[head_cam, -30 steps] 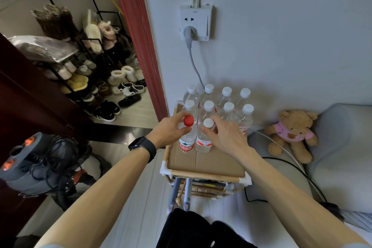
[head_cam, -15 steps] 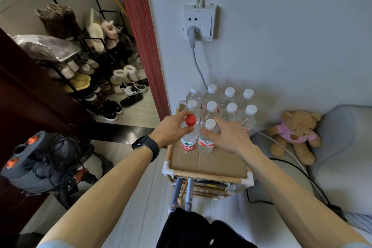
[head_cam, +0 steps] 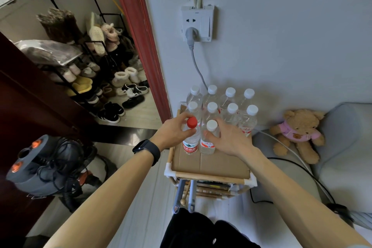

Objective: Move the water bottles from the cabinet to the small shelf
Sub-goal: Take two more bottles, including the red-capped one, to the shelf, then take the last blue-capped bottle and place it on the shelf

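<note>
A small wooden shelf (head_cam: 209,176) topped with cardboard stands against the wall. Several white-capped water bottles (head_cam: 231,110) stand in two rows at its back. In front of them stand a red-capped bottle (head_cam: 190,144) and a white-capped bottle (head_cam: 208,145), both upright on the cardboard. My left hand (head_cam: 173,133) holds the red-capped bottle near its neck, thumb in front and fingers behind. My right hand (head_cam: 229,139) is curled round the white-capped bottle from the right. The cabinet is not clearly in view.
A wall socket (head_cam: 198,23) with a grey plug and cable is above the shelf. A teddy bear (head_cam: 298,133) leans on a grey sofa (head_cam: 352,147) at the right. A grey vacuum cleaner (head_cam: 40,167) and a shoe rack (head_cam: 96,62) are at the left, past a red door frame (head_cam: 141,36).
Both hands stay on the same two front bottles, which stand on the shelf throughout. Only the view has shifted slightly.
</note>
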{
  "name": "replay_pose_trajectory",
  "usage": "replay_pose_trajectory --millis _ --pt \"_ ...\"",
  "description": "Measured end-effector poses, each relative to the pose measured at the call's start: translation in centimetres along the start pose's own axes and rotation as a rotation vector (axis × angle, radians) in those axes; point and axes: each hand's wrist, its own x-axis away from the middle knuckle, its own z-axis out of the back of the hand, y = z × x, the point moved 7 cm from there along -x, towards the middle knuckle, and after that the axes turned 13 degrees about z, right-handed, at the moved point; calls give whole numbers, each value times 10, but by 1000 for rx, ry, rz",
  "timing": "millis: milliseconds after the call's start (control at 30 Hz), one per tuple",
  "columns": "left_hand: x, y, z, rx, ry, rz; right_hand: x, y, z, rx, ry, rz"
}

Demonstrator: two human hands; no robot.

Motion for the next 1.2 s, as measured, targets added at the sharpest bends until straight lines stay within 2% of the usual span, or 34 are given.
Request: replay_pose_trajectory --millis 133,333,433,567,700,833,1000,1200 --pt "1 -4 -2 -22 -24 33 5 1 4 -44 -25 -3" --pt "17 -21 -1 94 13 141 36 19 12 -133 99 -125" --pt "37 -52 -18 120 14 253 57 26 -2 -225 118 -153" --pt "71 -106 -63 44 -54 407 86 31 -55 -276 -27 -191" --pt "108 -147 -106 35 -131 527 110 17 -111 -305 -222 -118" --pt "155 -179 -115 -33 -71 557 116 -28 -148 -146 -392 87" --pt "260 -238 -78 53 172 707 104 -144 -192 74 -485 541" --pt "515 -318 -44 -83 614 1009 169 -354 -266 147 -597 1033"
